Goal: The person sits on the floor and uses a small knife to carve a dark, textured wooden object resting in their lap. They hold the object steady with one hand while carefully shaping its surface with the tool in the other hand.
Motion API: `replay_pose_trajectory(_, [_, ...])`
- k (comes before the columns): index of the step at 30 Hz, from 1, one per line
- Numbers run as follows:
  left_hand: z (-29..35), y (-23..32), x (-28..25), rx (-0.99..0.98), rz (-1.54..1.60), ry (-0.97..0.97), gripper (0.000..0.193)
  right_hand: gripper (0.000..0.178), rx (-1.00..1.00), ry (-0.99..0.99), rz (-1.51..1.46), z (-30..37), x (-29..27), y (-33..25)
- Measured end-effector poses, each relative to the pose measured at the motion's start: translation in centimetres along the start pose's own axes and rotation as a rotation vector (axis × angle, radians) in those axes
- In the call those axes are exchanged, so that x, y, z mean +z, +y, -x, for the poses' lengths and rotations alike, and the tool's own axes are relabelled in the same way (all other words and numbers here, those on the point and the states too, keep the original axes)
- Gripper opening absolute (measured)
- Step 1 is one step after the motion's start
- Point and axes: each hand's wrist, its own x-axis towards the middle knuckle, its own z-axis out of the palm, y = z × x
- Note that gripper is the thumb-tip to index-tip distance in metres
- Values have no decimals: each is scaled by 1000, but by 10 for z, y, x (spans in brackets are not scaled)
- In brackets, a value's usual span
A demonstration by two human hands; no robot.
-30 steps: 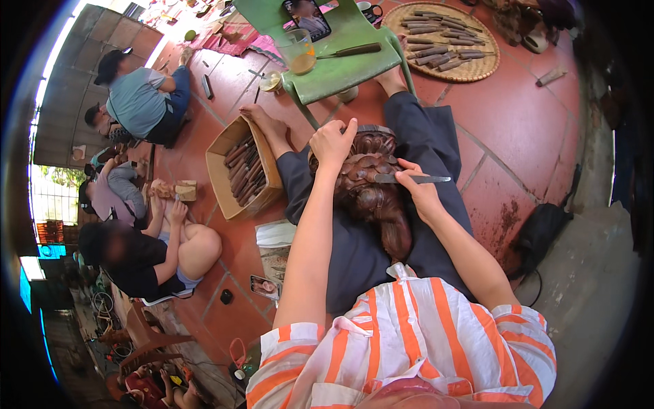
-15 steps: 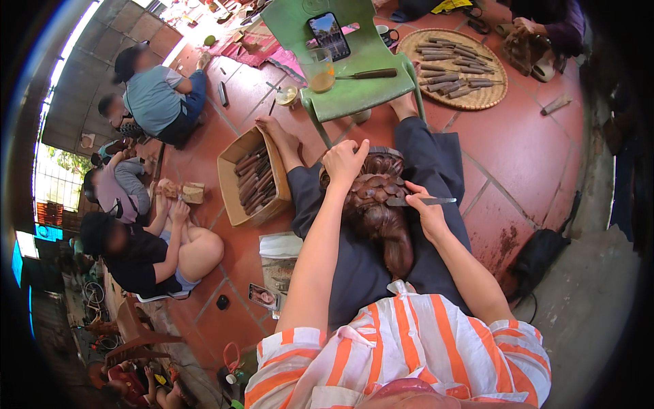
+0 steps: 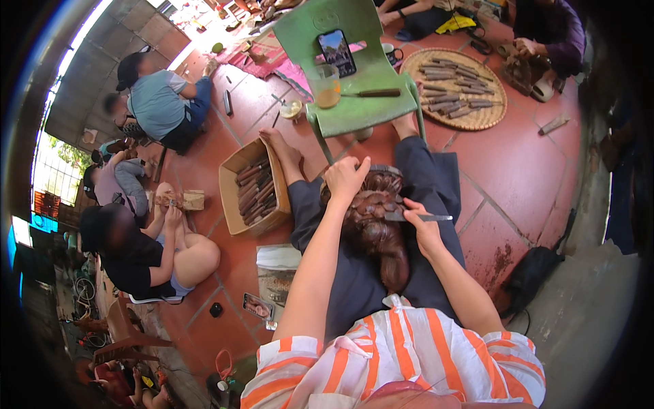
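A dark brown carved wooden piece [image 3: 378, 228], with rounded lobes at its far end and a smooth stem toward me, rests between my thighs. My left hand [image 3: 345, 178] grips its far left side, thumb pointing up and away. My right hand [image 3: 424, 226] is closed round a thin metal blade [image 3: 436, 218], whose one end touches the carving's right side while the other sticks out to the right. Whether the blade has a handle cannot be seen under my fingers.
A green plastic chair [image 3: 368, 112] ahead carries a phone, a cup and a wooden-handled tool. Left of my leg stands a cardboard box [image 3: 235, 204] of wooden-handled tools; a round woven tray [image 3: 497, 102] at far right holds more. People sit on the tiled floor at left and far right.
The view has tilted slightly, so the surroundings sit a little lower. Both hands keep their hold on the carving and blade; the blade has shifted only slightly.
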Motion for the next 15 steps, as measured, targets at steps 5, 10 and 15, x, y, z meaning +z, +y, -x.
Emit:
replay_pose_trajectory(5, [-1, 5, -3, 9, -11, -19, 40, 15, 13, -22, -81, -2, -12, 4])
replay_pose_trajectory(10, [-3, 4, -18, -10, 82, -252, 30, 22, 66, 5, -311, -4, -14, -3])
replay_pose_trajectory(15, [16, -2, -29, 135, 466, -18, 21, 17, 48, 57, -392, -10, -26, 12])
